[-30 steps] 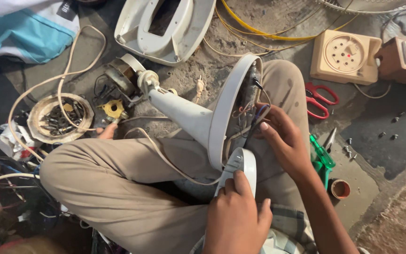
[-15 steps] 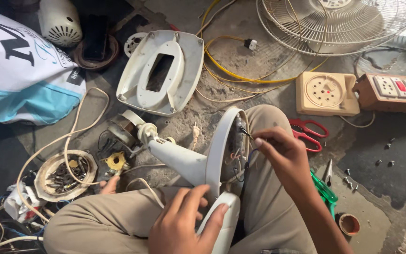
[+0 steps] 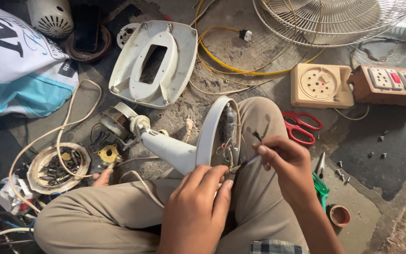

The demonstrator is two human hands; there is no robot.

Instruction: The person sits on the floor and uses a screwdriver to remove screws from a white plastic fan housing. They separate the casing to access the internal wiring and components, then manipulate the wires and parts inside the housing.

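On the lap, at 6 o'clock of the view, the white fan base (image 3: 211, 136) lies tipped on its side across the bent legs, its open underside turned toward 3 o'clock and its stem (image 3: 167, 149) running out toward the motor parts (image 3: 118, 124) at 9 o'clock. Left hand (image 3: 194, 209): fingers curled closed around the lower rim of the base, steadying it. Right hand (image 3: 285, 162): thumb and forefinger pinched on a thin dark wire (image 3: 243, 164) that leads into the bundle of wiring (image 3: 226, 150) inside the base; remaining fingers loosely folded. Judgement: the step is handling one lead inside the housing; best done with the left grip firm so the base does not roll, the wire drawn gently and only along its own run, kept clear of neighbouring leads. Risk: a bared tip touching another contact, or a strand snapping if tugged. Red scissors (image 3: 299, 127) lie at 3 o'clock just beside the knee; a green-handled tool (image 3: 320, 186) at 4 o'clock; loose screws (image 3: 341, 171) near it
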